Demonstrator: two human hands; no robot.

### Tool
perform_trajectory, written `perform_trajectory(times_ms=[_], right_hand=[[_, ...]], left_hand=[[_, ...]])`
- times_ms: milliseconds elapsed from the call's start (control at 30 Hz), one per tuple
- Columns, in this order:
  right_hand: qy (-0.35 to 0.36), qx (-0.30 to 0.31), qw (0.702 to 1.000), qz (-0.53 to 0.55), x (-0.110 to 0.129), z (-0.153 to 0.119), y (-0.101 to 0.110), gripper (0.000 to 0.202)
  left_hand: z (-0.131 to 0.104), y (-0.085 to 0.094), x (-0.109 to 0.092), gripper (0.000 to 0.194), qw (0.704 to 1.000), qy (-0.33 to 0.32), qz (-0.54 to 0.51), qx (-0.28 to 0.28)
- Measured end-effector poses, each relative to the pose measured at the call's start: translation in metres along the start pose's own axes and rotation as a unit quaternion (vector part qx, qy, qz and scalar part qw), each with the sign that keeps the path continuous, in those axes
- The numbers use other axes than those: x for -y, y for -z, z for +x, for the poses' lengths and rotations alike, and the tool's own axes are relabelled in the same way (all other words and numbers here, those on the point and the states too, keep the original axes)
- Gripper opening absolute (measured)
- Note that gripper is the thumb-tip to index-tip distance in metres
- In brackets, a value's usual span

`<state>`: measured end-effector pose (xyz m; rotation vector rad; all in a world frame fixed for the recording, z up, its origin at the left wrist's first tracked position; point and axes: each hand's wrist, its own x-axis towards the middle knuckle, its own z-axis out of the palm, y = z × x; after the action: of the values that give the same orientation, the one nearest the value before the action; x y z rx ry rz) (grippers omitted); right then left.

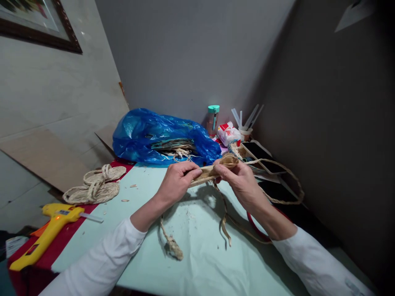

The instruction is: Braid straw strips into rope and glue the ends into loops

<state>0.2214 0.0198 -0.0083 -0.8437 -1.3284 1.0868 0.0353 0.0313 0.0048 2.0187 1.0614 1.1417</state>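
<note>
A flat tan strip of dried plant fibre (pixel 206 174) is stretched between my two hands above the table. My left hand (pixel 178 181) pinches its left end between thumb and fingers. Further along, my right hand (pixel 242 181) grips the strip, thumb on top, near its folded right end. A braided fibre cord (pixel 298 181) loops out to the right of my right hand. Loose fibre strands (pixel 226 222) dangle below the hands. On the cloth under my left forearm lies a cord end with a knotted lump (pixel 174 248).
Two woven fibre sandals (pixel 92 191) lie at the left, with a yellow glue gun (pixel 52 230) in front. A blue plastic bag (pixel 135 139) holding dried strips stands at the back. Behind are a bottle (pixel 212 121), a tissue pack (pixel 228 133), glue sticks (pixel 247 119) and a tablet (pixel 262 156).
</note>
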Motion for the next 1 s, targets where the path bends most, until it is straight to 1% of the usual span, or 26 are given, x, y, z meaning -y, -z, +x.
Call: perform_trajectory(times_ms=[67,167,233,267,333,433,500,567,667,733,767,833,933,1000], right_hand=[[-0.009,0.019,1.000,0.005,0.002,-0.001,-0.002,0.024],[-0.016,0.032,0.999,0.038,0.003,-0.003,-0.004,0.026],[-0.025,0.044,0.997,0.052,0.002,-0.005,-0.005,0.024],[-0.030,0.047,0.997,0.053,0.002,-0.006,-0.005,0.022],[-0.039,0.045,0.997,0.051,0.000,-0.008,-0.005,0.019],[-0.056,0.047,0.996,0.051,-0.003,-0.010,-0.005,0.013],[-0.062,0.032,0.996,0.047,-0.003,-0.009,-0.005,0.012],[-0.063,-0.006,0.996,0.058,-0.001,-0.007,-0.004,0.013],[-0.051,-0.074,0.988,0.122,0.009,-0.004,-0.002,0.016],[-0.039,-0.094,0.982,0.157,0.016,-0.002,0.000,0.019],[-0.037,-0.095,0.981,0.164,0.019,-0.002,0.001,0.020],[-0.050,-0.085,0.982,0.160,0.022,-0.001,0.002,0.021],[-0.085,-0.068,0.986,0.123,0.021,0.000,0.005,0.021],[-0.096,-0.058,0.989,0.095,0.019,0.000,0.007,0.021]], left_hand=[[0.002,0.002,0.002,0.023,0.997,0.040,-0.059,0.009],[0.004,0.004,0.005,0.027,0.986,0.095,-0.138,0.010],[0.004,0.005,0.006,0.029,0.979,0.119,-0.168,0.011],[0.004,0.005,0.006,0.029,0.975,0.124,-0.182,0.021],[0.004,0.006,0.003,0.027,0.971,0.118,-0.198,0.057],[0.002,0.006,-0.003,0.022,0.974,0.073,-0.179,0.115],[0.003,0.007,-0.004,0.021,0.981,0.048,-0.146,0.120],[0.004,0.009,-0.003,0.027,0.987,0.050,-0.121,0.098],[0.009,0.016,0.006,0.026,0.994,0.068,-0.081,0.020],[0.013,0.022,0.011,0.026,0.996,0.065,-0.049,-0.029],[0.014,0.024,0.013,0.026,0.997,0.060,-0.034,-0.044],[0.015,0.027,0.015,0.026,0.997,0.049,-0.019,-0.056],[0.015,0.031,0.016,0.019,0.998,0.033,0.010,-0.060],[0.016,0.034,0.018,0.021,0.996,0.025,0.058,-0.066]])
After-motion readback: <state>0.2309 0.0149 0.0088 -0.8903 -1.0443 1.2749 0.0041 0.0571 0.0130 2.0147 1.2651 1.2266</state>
